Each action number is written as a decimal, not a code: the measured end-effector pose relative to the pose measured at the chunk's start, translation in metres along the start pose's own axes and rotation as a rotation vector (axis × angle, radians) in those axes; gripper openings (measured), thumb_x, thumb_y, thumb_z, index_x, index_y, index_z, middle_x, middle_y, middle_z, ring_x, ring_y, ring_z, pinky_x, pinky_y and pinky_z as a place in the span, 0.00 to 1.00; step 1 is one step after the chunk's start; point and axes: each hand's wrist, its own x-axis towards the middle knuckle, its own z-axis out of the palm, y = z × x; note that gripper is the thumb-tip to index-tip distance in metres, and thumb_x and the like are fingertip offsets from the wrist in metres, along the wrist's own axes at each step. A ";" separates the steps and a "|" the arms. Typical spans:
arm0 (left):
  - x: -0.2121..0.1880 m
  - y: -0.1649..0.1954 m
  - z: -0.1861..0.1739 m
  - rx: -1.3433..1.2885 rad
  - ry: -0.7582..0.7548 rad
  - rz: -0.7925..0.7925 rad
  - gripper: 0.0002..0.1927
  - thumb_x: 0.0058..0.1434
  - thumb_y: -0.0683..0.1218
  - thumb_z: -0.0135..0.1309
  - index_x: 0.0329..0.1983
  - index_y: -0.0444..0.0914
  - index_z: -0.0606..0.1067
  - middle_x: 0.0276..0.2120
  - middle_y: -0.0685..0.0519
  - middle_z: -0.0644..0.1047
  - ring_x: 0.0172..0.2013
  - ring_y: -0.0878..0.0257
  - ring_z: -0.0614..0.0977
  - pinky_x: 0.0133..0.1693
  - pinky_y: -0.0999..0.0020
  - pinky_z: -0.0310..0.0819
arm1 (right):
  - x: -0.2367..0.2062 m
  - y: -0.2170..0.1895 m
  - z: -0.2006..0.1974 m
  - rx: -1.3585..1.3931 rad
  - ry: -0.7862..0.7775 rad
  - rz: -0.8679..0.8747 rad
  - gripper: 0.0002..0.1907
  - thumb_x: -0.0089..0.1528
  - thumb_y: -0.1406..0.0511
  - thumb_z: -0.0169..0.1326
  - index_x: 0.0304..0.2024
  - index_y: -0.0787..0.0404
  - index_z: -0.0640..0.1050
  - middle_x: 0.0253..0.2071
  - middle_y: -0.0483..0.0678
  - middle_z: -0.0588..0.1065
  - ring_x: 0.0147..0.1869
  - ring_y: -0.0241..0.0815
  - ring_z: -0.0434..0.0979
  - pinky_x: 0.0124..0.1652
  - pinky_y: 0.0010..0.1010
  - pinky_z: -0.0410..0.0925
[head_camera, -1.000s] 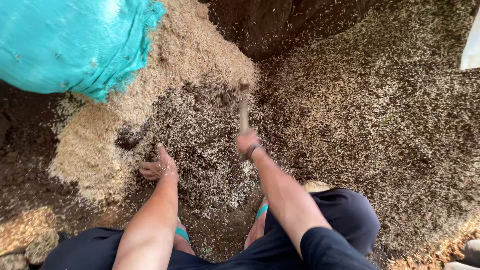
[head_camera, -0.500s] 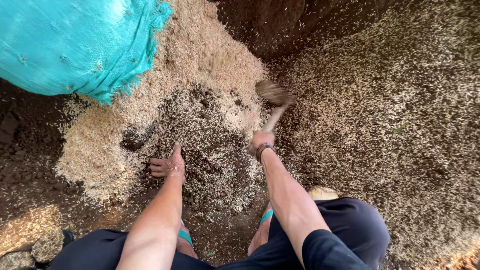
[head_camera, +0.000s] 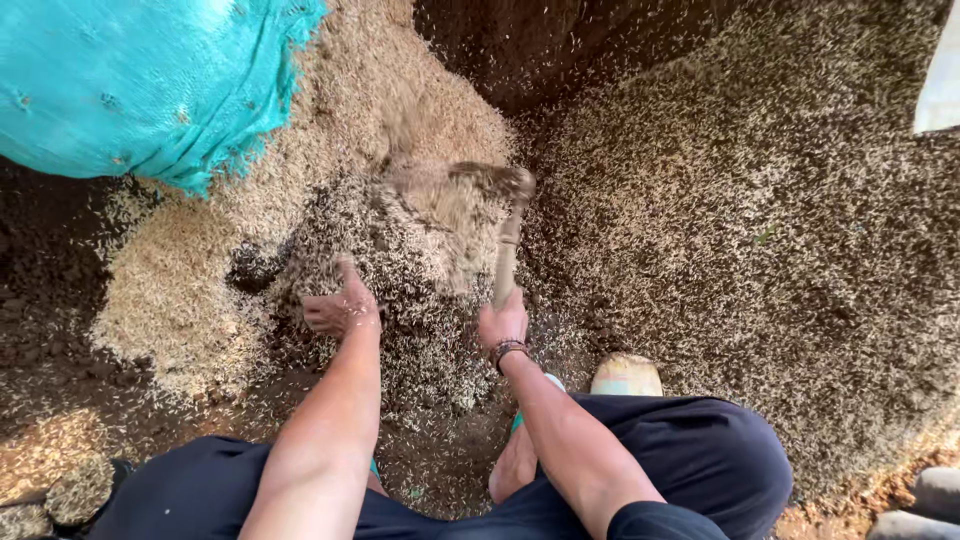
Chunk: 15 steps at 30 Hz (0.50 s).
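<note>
My right hand (head_camera: 503, 321) grips the wooden handle of a small hand trowel (head_camera: 508, 240), whose blade is lifted and blurred, flinging husks leftward over the pile. My left hand (head_camera: 340, 305) rests spread on a mound of mixed dark soil and pale rice husks (head_camera: 400, 300). A lighter heap of plain husks (head_camera: 180, 280) lies to the left. I squat in dark trousers (head_camera: 690, 460), with a bare foot (head_camera: 515, 465) visible between my knees.
A teal woven sack (head_camera: 150, 85) lies at the top left, spilling husks. Dark soil (head_camera: 560, 50) shows at the top centre. Husk-covered ground (head_camera: 760, 230) spreads to the right. A pale rounded object (head_camera: 626, 376) sits by my right knee. Stones (head_camera: 930, 500) lie at the bottom right.
My right hand has swung the trowel from the pile upward and leftward, throwing husks. My left hand has shifted slightly right along the mound.
</note>
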 end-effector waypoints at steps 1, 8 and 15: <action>-0.002 0.007 -0.003 0.045 -0.022 0.004 0.69 0.50 0.78 0.58 0.77 0.38 0.37 0.77 0.40 0.36 0.76 0.43 0.38 0.70 0.33 0.35 | 0.003 0.000 0.002 0.069 -0.029 0.092 0.17 0.58 0.70 0.57 0.48 0.63 0.68 0.37 0.54 0.76 0.33 0.44 0.77 0.32 0.36 0.72; 0.025 0.039 0.001 0.269 -0.211 -0.058 0.82 0.38 0.75 0.67 0.75 0.36 0.26 0.76 0.39 0.27 0.75 0.41 0.32 0.70 0.35 0.32 | 0.072 -0.045 0.022 0.044 -0.011 0.119 0.18 0.59 0.72 0.56 0.50 0.61 0.67 0.42 0.53 0.77 0.37 0.43 0.80 0.33 0.36 0.77; 0.081 0.069 0.052 0.417 -0.258 -0.142 0.86 0.36 0.76 0.68 0.74 0.35 0.21 0.75 0.35 0.27 0.74 0.35 0.33 0.70 0.34 0.32 | 0.254 -0.190 -0.004 0.218 0.187 -0.161 0.18 0.64 0.69 0.53 0.52 0.62 0.60 0.56 0.65 0.71 0.52 0.55 0.79 0.46 0.43 0.79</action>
